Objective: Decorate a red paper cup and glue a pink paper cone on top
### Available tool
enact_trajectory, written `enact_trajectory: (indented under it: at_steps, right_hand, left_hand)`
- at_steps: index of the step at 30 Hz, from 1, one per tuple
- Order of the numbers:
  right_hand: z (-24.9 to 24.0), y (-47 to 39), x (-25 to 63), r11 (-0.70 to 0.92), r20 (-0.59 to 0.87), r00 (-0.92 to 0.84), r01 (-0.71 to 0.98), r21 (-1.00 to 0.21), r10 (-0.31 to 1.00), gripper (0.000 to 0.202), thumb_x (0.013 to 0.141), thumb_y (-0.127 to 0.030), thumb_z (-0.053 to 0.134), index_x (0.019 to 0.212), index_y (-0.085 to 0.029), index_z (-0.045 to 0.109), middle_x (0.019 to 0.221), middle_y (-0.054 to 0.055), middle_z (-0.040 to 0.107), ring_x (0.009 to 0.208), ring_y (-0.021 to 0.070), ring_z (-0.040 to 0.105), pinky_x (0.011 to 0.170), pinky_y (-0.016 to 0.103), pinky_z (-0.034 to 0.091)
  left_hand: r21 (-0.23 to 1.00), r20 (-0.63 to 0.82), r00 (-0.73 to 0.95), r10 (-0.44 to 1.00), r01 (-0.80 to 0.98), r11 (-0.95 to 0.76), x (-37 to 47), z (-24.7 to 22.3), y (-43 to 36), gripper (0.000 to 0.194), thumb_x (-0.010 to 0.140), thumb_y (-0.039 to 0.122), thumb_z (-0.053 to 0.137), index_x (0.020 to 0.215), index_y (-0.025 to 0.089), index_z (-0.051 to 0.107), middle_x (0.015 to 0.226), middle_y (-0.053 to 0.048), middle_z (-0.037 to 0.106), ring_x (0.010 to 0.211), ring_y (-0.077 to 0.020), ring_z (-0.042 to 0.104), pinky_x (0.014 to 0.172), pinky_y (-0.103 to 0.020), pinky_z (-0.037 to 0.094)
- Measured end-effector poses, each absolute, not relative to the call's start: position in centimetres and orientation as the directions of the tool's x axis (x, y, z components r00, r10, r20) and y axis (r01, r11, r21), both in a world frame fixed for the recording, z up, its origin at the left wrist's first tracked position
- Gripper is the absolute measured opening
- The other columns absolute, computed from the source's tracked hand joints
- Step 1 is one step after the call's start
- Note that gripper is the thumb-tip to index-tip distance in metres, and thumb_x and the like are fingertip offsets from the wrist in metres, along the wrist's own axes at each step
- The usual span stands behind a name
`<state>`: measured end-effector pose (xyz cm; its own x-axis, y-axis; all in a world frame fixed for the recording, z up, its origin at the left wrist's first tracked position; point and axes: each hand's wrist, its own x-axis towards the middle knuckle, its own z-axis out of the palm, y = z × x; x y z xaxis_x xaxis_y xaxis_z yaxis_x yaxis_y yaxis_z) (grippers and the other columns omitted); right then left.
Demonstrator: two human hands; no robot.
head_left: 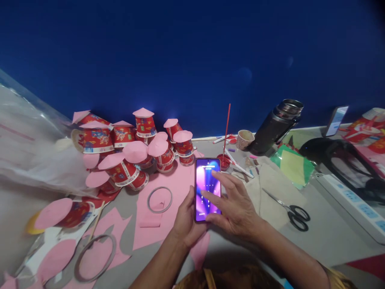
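A smartphone (207, 176) lies upright in my left hand (187, 218), its screen lit purple with a number keypad. The fingers of my left hand wrap around the phone's lower left side and back. Over the screen is my right hand (236, 200), fingers apart, the index fingertip on or just above the keypad. Whether that fingertip touches the glass I cannot tell. Under and left of the phone lies a pink paper sheet (177, 180), with a grey ring (172, 197) and a small folded pink piece on it.
Several red paper cups (124, 170) with pink paper tops stand and lean at the left. Another ring (78, 261) rests on pink scraps at the front left. To the right are a black thermos (272, 128), scissors (288, 208), a power strip (355, 200) and a second phone (336, 120).
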<state>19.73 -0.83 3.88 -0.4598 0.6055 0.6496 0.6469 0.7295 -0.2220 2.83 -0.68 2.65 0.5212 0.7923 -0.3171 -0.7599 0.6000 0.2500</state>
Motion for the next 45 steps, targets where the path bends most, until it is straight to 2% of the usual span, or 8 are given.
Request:
enact_trajectory:
  at_steps: [7,11,13,17,24,32,45]
  right_hand:
    - [3.7,-1.7,21.3,0.723,0.707,-0.388,0.644,-0.25,0.59,0.038,0.1,-0.047,0.062,0.132,-0.028,0.07,0.159,0.013,0.043,0.138,0.0368,0.049,0.113,0.059,0.045]
    - [3.3,-2.7,22.6,0.686,0.709,-0.352,0.683,-0.252,0.611,0.033,0.102,-0.045,0.059,0.125,-0.025,0.073,0.149,0.015,0.049,0.134,0.0367,0.05,0.109,0.058,0.048]
    - [3.0,-3.0,22.9,0.679,0.704,-0.346,0.685,-0.262,0.62,0.033,0.102,-0.045,0.059,0.123,-0.025,0.074,0.147,0.015,0.051,0.133,0.0365,0.051,0.107,0.058,0.049]
    - [2.8,-3.2,22.7,0.691,0.709,-0.351,0.673,-0.264,0.612,0.031,0.101,-0.045,0.06,0.121,-0.025,0.074,0.147,0.016,0.051,0.134,0.0358,0.051,0.107,0.057,0.05]
    - [2.5,-2.8,22.0,0.709,0.677,-0.396,0.653,-0.266,0.62,0.036,0.101,-0.048,0.061,0.123,-0.022,0.073,0.152,0.016,0.048,0.137,0.0356,0.048,0.111,0.056,0.048]
    - [2.5,-2.3,22.3,0.705,0.69,-0.39,0.664,-0.247,0.609,0.037,0.103,-0.047,0.057,0.126,-0.022,0.07,0.153,0.017,0.046,0.137,0.0367,0.047,0.11,0.058,0.046]
    - [2.8,-2.8,22.6,0.736,0.721,-0.384,0.626,-0.255,0.577,0.034,0.103,-0.044,0.058,0.117,-0.017,0.074,0.147,0.019,0.049,0.133,0.0361,0.05,0.108,0.055,0.048]
  left_hand:
    - [0.253,-0.314,0.549,0.775,-0.738,0.626,2.5,2.7,-0.6,0.055,0.103,0.054,0.052,0.126,0.008,0.073,0.113,-0.017,0.08,0.114,-0.0338,0.073,0.108,-0.051,0.05]
    - [0.232,-0.309,0.582,0.752,-0.721,0.653,2.2,2.4,-0.5,0.057,0.101,0.058,0.052,0.121,0.009,0.074,0.108,-0.016,0.081,0.096,-0.0315,0.076,0.094,-0.049,0.056]
    - [0.21,-0.303,0.592,0.747,-0.723,0.659,2.2,2.4,-0.5,0.057,0.102,0.058,0.052,0.122,0.01,0.074,0.112,-0.017,0.08,0.095,-0.031,0.077,0.089,-0.047,0.058]
    - [0.147,-0.287,0.608,0.74,-0.736,0.661,2.3,2.4,-0.5,0.053,0.103,0.055,0.051,0.118,0.01,0.076,0.114,-0.016,0.081,0.1,-0.0301,0.077,0.093,-0.046,0.058]
    - [0.168,-0.299,0.592,0.748,-0.739,0.652,2.5,2.7,-0.7,0.055,0.105,0.054,0.047,0.119,0.009,0.075,0.111,-0.015,0.082,0.098,-0.0284,0.078,0.104,-0.048,0.054]
    - [0.193,-0.327,0.593,0.736,-0.72,0.666,2.3,2.3,-0.8,0.052,0.102,0.054,0.054,0.117,0.009,0.076,0.105,-0.016,0.082,0.092,-0.0307,0.078,0.091,-0.047,0.059]
    - [0.165,-0.306,0.606,0.735,-0.726,0.667,2.6,2.8,-0.6,0.054,0.104,0.055,0.049,0.118,0.01,0.076,0.11,-0.016,0.082,0.098,-0.0298,0.078,0.099,-0.049,0.056]
